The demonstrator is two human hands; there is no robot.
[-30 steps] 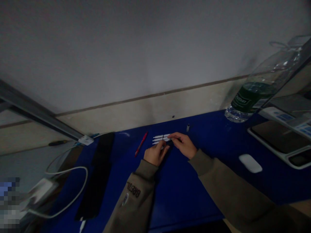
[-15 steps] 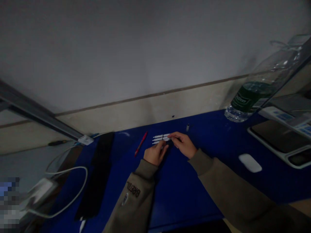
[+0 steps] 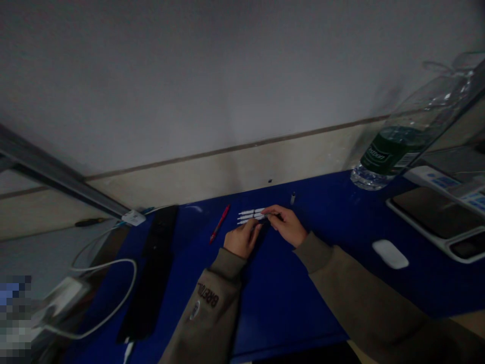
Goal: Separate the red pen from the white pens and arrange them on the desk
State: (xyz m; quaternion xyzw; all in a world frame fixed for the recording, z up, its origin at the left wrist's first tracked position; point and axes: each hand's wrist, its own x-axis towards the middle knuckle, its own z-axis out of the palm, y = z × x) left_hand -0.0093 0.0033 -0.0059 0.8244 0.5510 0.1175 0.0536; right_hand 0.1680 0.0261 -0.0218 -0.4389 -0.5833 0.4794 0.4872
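White pens (image 3: 248,218), three showing, lie side by side on the blue tabletop (image 3: 284,303). My left hand (image 3: 238,240) is closed at their near side, thumb and forefinger pinched at the nearest pen. From the right, my right hand (image 3: 287,225) pinches the pens' right ends, which its fingers partly hide. A red pen (image 3: 220,224) lies slanted to the left of my left hand. Beyond my right hand is a small grey cylinder, perhaps a pen cap (image 3: 293,197).
A large clear bottle with a green label (image 3: 382,151) stands at the back right by the wall. Nearer are a white mouse-shaped object (image 3: 390,254) and a white-framed device (image 3: 435,217). Long black items (image 3: 151,278) and a white cable (image 3: 134,278) lie left.
Almost nothing differs. My left fingers have shifted very slightly at the white pens; my right hand keeps its place.
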